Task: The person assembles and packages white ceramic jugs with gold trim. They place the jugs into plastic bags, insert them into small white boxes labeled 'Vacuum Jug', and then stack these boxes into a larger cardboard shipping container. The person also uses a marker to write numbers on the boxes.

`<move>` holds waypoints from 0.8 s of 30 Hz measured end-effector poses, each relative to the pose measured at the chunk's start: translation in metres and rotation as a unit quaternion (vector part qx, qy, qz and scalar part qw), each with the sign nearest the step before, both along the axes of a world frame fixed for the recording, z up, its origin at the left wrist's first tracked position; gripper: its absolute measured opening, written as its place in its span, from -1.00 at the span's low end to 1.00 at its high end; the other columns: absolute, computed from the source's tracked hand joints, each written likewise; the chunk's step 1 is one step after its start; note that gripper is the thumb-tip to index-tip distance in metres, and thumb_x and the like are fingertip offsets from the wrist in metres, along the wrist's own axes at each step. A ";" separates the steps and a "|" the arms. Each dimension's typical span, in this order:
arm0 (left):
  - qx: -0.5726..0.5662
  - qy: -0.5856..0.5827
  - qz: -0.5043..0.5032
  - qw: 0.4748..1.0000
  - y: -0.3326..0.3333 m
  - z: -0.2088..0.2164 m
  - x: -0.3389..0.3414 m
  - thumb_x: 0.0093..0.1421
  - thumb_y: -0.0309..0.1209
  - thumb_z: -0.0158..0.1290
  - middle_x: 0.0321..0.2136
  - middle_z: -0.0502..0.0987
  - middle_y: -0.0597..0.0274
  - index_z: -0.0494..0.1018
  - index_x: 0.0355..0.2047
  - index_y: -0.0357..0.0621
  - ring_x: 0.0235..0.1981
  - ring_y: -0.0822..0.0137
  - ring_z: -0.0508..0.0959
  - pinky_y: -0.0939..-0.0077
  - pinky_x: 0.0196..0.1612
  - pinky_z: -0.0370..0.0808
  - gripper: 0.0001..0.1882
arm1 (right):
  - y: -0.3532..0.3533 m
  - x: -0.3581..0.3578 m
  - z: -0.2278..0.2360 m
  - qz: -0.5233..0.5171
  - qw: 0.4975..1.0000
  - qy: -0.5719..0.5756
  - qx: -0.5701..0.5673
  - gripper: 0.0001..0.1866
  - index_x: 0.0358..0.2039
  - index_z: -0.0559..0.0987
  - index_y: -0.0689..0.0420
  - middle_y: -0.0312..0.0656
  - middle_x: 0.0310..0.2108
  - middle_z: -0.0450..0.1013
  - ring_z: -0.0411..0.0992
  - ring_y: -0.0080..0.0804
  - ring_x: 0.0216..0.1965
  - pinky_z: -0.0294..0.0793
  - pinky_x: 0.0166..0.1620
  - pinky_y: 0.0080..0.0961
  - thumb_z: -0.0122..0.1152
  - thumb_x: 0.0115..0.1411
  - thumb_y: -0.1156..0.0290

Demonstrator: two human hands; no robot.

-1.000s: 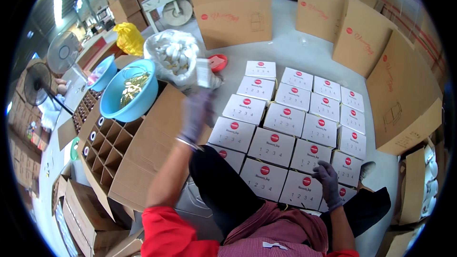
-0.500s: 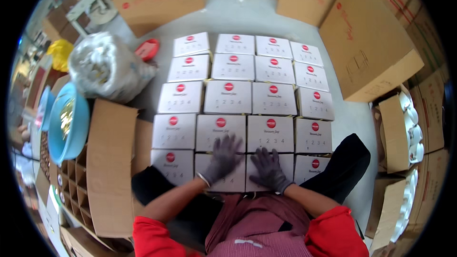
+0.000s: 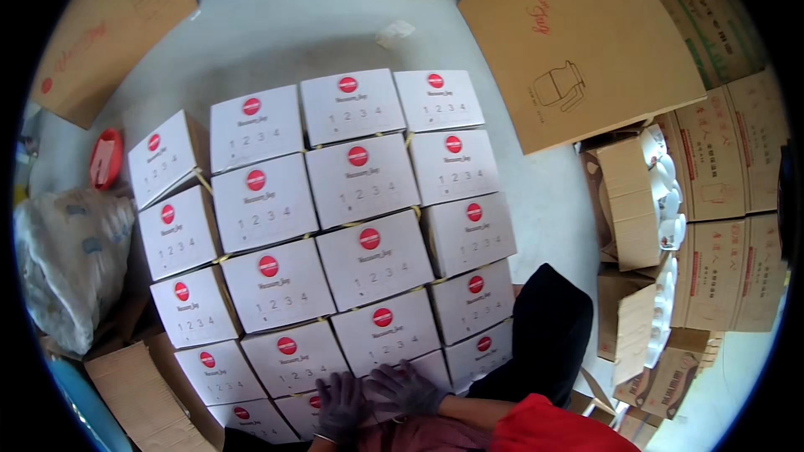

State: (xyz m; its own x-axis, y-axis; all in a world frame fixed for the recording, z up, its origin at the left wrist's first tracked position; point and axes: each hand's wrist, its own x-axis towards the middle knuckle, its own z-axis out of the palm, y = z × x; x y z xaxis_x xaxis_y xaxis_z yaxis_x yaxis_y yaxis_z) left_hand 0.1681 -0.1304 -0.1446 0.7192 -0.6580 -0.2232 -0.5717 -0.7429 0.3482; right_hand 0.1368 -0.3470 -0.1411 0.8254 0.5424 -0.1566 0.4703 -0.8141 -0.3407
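Several white boxes (image 3: 360,264) with round red labels stand in close rows on the floor before me, filling the middle of the view. My left hand (image 3: 341,406), in a grey glove, lies with fingers stretched out on a box (image 3: 295,408) of the nearest row. Right beside it, my right hand (image 3: 408,389), also gloved in grey, rests flat with its fingers apart on the neighbouring box (image 3: 435,366). Neither hand grips anything. My hands and legs partly hide the nearest row.
Large brown cartons stand at the far left (image 3: 113,29) and far right (image 3: 578,50). To the left are a red dish (image 3: 106,159), a filled plastic sack (image 3: 75,259) and an opened carton (image 3: 142,393). Opened cartons of white parts (image 3: 666,192) stand to the right.
The head view has shifted, so the boxes now appear slanted and my hands lower. Both hands stay on the near boxes, now closer together.
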 end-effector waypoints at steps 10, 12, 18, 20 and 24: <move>0.109 0.073 0.009 0.991 -0.026 0.036 0.015 0.03 -0.06 0.15 0.22 0.15 -0.26 0.20 0.18 -0.28 0.27 -0.33 0.07 -0.40 0.28 -0.11 -0.20 | -0.023 0.029 0.020 0.014 0.978 0.191 0.088 -0.22 0.33 0.19 -0.04 -0.15 0.36 0.05 -0.12 -0.19 0.42 -0.24 0.33 0.14 0.09 0.14 -0.04; 0.164 0.161 0.080 0.970 -0.054 0.080 0.027 0.04 -0.09 0.14 0.24 0.14 -0.23 0.21 0.20 -0.24 0.29 -0.28 0.05 -0.27 0.32 -0.12 -0.22 | -0.047 0.065 0.059 -0.005 0.957 0.240 0.163 -0.31 0.22 0.31 0.07 -0.04 0.15 0.30 0.24 -0.10 0.19 0.13 0.20 0.01 0.17 0.11 0.05; -0.110 0.463 0.527 0.704 -0.196 0.125 0.067 0.28 -0.11 -0.02 0.06 0.39 -0.01 0.32 0.11 -0.16 0.07 0.08 0.41 0.20 0.04 0.39 -0.50 | -0.156 0.203 0.081 -0.067 0.917 0.269 0.288 -0.60 -0.06 0.51 0.18 -0.06 -0.38 0.51 0.51 -0.14 -0.29 0.46 -0.19 -0.26 0.12 0.18 0.19; -0.259 0.530 0.704 0.395 -0.281 0.133 0.106 0.32 -0.08 -0.07 0.07 0.38 0.06 0.29 0.14 -0.12 0.02 0.13 0.45 0.25 0.01 0.43 -0.50 | -0.215 0.245 0.064 -0.097 0.925 0.243 0.277 -0.64 -0.08 0.50 0.19 -0.05 -0.38 0.51 0.51 -0.10 -0.34 0.48 -0.24 -0.21 0.12 0.18 0.26; -0.416 0.483 0.740 0.213 -0.384 0.070 0.144 0.29 0.01 -0.11 0.10 0.35 0.09 0.21 0.20 -0.09 0.09 0.12 0.39 0.20 0.12 0.34 -0.40 | -0.342 0.284 0.030 -0.194 0.939 0.165 0.229 -0.66 -0.10 0.51 0.19 0.01 -0.31 0.52 0.50 -0.04 -0.26 0.48 -0.17 -0.19 0.15 0.15 0.29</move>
